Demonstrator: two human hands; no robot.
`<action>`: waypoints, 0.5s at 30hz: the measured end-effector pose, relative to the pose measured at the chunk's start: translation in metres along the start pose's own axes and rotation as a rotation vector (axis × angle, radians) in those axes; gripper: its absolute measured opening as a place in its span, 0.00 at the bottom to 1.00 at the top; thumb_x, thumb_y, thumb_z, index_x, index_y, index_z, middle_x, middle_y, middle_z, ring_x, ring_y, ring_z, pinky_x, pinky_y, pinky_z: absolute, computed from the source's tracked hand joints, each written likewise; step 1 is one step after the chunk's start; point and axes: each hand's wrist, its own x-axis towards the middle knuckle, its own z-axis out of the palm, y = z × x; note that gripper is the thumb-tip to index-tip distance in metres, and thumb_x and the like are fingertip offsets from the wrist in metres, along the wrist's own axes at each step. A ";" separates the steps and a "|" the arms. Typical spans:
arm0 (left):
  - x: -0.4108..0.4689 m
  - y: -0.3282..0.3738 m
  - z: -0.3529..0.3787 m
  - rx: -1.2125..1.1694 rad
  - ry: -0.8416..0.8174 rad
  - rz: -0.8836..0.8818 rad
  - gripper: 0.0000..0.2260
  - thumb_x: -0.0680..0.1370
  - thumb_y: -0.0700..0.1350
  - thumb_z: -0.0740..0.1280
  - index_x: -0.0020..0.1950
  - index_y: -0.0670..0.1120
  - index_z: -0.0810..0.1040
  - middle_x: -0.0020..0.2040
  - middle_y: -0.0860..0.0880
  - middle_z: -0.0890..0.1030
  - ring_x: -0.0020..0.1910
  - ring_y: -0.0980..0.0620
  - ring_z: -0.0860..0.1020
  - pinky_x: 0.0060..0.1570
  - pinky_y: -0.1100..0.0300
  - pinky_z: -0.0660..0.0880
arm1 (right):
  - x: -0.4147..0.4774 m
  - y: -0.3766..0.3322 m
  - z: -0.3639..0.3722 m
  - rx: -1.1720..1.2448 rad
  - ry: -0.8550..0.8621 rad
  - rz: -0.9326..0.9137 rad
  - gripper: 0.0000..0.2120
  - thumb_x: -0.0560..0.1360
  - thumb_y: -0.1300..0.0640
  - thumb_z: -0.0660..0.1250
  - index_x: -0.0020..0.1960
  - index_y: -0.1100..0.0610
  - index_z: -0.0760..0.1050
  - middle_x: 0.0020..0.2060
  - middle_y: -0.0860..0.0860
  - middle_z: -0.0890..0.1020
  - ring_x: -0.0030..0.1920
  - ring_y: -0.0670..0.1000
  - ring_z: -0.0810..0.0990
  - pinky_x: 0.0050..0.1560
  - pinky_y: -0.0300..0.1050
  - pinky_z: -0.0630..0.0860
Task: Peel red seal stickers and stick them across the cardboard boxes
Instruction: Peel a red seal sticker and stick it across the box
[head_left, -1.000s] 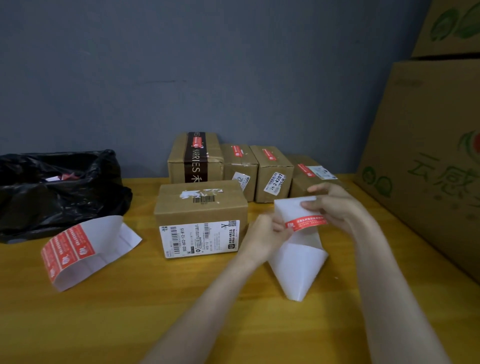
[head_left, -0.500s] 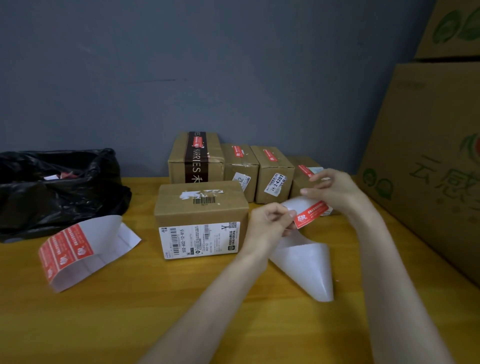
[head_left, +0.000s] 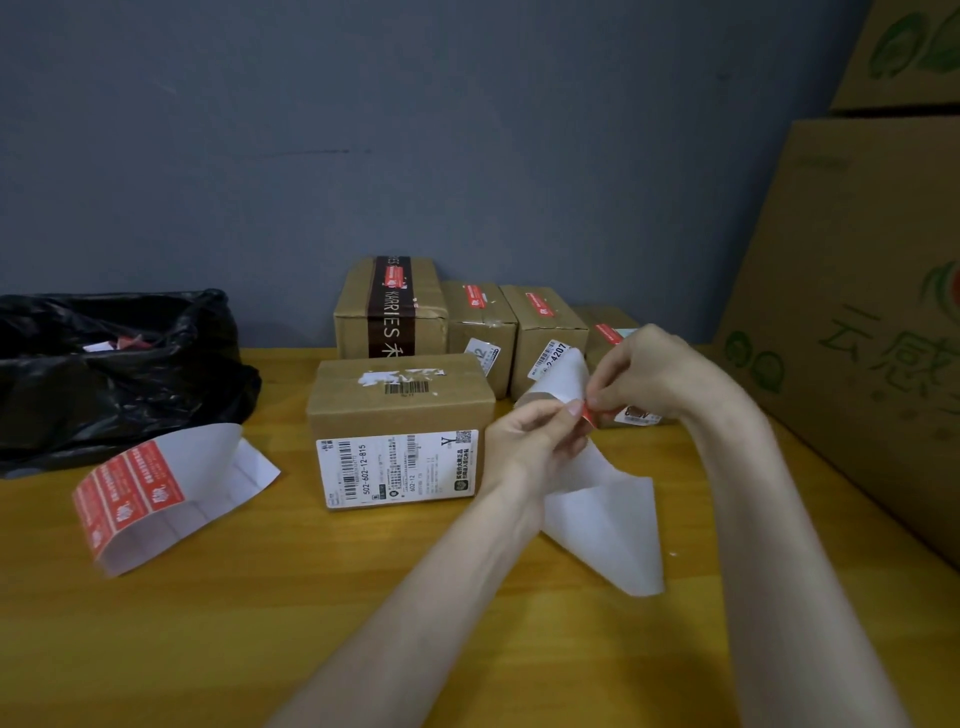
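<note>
Just now the red seal sticker (head_left: 590, 414) sits between the two hands, just right of the near brown cardboard box with a white shipping label (head_left: 400, 402). The right hand (head_left: 657, 376) pinches the sticker's end between thumb and fingertip. The left hand (head_left: 535, 439) grips the curled white backing sheet (head_left: 605, 512), which hangs toward the yellow wooden tabletop (head_left: 260, 623).

To peel well, I judge, hold the sheet taut, draw the sticker back low and slowly, and touch only a corner of the glue side so it cannot fold on itself. The near box's top shows no red seal, while the four smaller brown boxes (head_left: 545, 338) along the far grey-blue wall (head_left: 467, 130) each carry one.

A curled sheet of red stickers (head_left: 140, 483) lies at the left, with a black plastic bag (head_left: 114, 374) beyond it. Large printed cartons (head_left: 857, 312) stand at the right.
</note>
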 end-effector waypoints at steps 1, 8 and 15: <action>0.000 0.000 0.001 -0.009 0.008 -0.009 0.02 0.74 0.35 0.68 0.42 0.37 0.78 0.35 0.45 0.79 0.33 0.55 0.79 0.36 0.66 0.77 | 0.000 -0.001 0.000 0.019 -0.019 -0.008 0.04 0.69 0.65 0.71 0.39 0.59 0.83 0.31 0.52 0.82 0.33 0.47 0.77 0.31 0.34 0.73; 0.000 -0.003 0.003 -0.070 0.056 -0.043 0.06 0.72 0.31 0.69 0.40 0.40 0.75 0.31 0.46 0.80 0.28 0.55 0.79 0.29 0.67 0.73 | -0.001 -0.001 0.000 0.153 -0.096 -0.026 0.04 0.70 0.69 0.71 0.41 0.62 0.81 0.33 0.59 0.82 0.37 0.56 0.79 0.40 0.44 0.77; -0.002 -0.001 0.002 -0.120 0.023 -0.113 0.07 0.75 0.29 0.64 0.39 0.38 0.76 0.31 0.46 0.81 0.30 0.54 0.81 0.33 0.67 0.75 | -0.004 -0.003 0.002 0.159 -0.154 -0.010 0.08 0.66 0.68 0.75 0.40 0.60 0.78 0.39 0.60 0.83 0.38 0.55 0.81 0.53 0.53 0.78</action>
